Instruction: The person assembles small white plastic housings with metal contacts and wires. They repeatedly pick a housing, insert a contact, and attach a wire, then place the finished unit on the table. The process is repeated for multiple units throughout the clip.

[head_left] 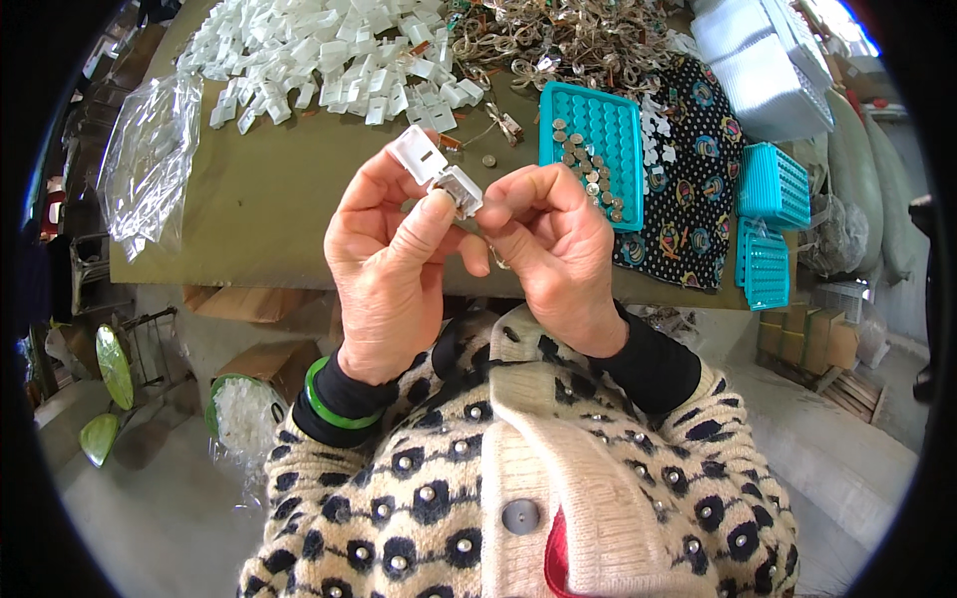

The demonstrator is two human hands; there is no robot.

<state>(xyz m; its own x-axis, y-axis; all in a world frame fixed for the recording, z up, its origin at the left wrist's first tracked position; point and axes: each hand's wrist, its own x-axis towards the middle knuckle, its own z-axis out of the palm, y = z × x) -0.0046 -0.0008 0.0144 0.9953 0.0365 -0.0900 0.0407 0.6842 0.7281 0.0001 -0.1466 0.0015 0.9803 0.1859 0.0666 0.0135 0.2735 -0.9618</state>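
My left hand (pixel 389 249) grips a small white plastic case (pixel 419 157) between thumb and fingers. The case's hinged lid stands open, and its hollow part (pixel 460 187) faces up, with a bit of metal inside its near edge. My right hand (pixel 560 254) is closed in a pinch at the right side of the case. What its fingertips hold is hidden; a bit of thin wire (pixel 501 262) shows just below them. Beyond the hands, a round silver coin cell (pixel 488 160) lies on the table.
A heap of white cases (pixel 339 55) and tangled wire strings (pixel 568 40) cover the table's far side. A teal tray (pixel 633 189) with several coin cells (pixel 592 187) sits right, beside a patterned dark cloth (pixel 688 169). Teal trays (pixel 773 189) are stacked farther right; clear plastic (pixel 150 159) lies left.
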